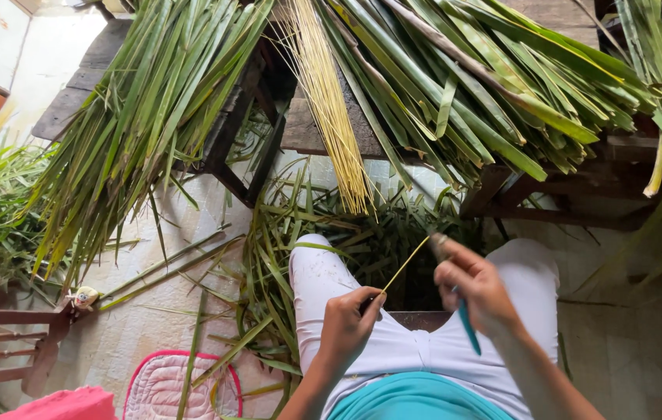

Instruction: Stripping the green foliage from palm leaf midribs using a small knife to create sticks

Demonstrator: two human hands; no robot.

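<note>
Near the bottom middle of the frame, the left hand (349,325) pinches one end of a thin yellow stick (406,264) with closed fingers. The stick is long, straight and pale, like a dry straw. It slants up to the right hand (477,289), which is closed around a knife with a teal handle (468,325). Above, a bundle of the same yellow sticks (329,101) hangs off a dark wooden bench (307,128) among long green leaves (152,101).

Leaves (455,85) lie on benches (323,132); stick bundle (331,109) between them.
</note>
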